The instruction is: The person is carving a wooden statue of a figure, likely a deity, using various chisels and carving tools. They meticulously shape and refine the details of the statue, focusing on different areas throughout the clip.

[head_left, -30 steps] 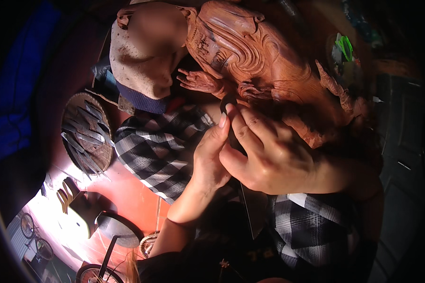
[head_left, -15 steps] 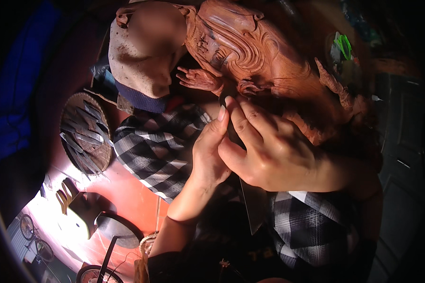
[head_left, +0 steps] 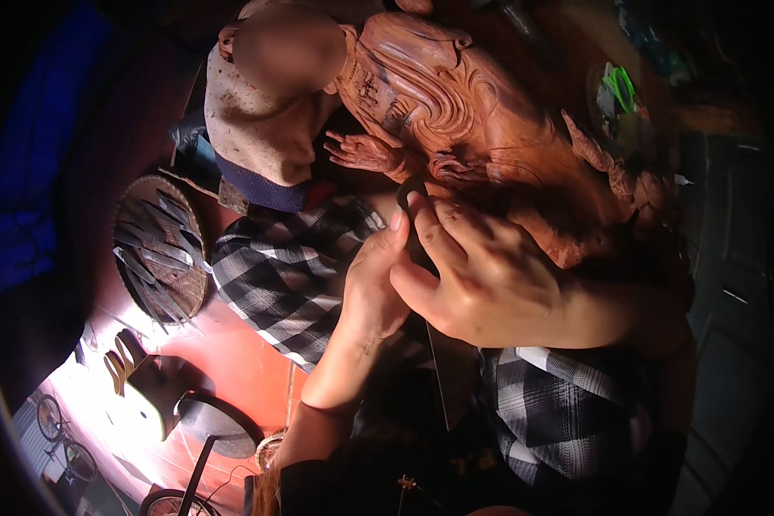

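On the lap, over checked cloth (head_left: 284,275), lies a big reddish-brown wood carving (head_left: 482,129), a robed figure on its side, head end toward the upper left and partly covered by a dirty cream cloth with a blue hem (head_left: 262,146). Right hand (head_left: 490,284) and left hand (head_left: 374,284) meet at the carving's lower middle; both sets of fingers are clenched around a slim dark carving tool (head_left: 413,202) with its tip at the wood just below the small carved hand (head_left: 365,153). The tool's shaft is mostly hidden by the hands. Progress, as a judgement: robe folds, hair and hand are already cut deep and detailed, so the roughing looks done; fine detail near the tool tip seems left, finish unclear. On the red floor at left, a round woven tray (head_left: 159,249) holds many more chisels. Upper right, a small green-and-white packet (head_left: 617,90), too blurred to tell more. No labels or signs readable.
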A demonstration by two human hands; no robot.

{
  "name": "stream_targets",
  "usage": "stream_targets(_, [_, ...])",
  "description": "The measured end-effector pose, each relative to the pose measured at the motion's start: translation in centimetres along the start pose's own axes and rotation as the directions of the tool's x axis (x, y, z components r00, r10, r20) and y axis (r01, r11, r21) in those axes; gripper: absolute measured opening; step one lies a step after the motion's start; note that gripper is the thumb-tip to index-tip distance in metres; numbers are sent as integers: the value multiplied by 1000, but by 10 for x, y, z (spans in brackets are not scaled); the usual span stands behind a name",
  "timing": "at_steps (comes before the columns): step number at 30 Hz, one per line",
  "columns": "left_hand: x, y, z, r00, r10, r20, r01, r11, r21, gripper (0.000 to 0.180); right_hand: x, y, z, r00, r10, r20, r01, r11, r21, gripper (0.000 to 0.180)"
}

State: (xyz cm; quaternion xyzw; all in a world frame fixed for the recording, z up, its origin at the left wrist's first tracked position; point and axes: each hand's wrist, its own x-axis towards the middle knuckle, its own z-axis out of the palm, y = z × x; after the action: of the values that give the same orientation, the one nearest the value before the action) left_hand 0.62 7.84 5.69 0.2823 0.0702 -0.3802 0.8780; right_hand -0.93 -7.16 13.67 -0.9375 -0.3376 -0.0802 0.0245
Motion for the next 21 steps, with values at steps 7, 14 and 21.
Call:
stream_targets(7, [0,-29,-25,437,800,410,-430,-215,877,25,8,-6,-1,983,13,-183,24,981,194,26])
stream_targets(14, [15,-22,-18,312,764,565,-358,-456,815,23,20,-22,39,942,-104,-319,294,716,633,18])
stream_targets(21, [25,-14,-11,339,758,557,-348,-449,823,22,14,-8,37,949,-134,-286,312,533,786,16])
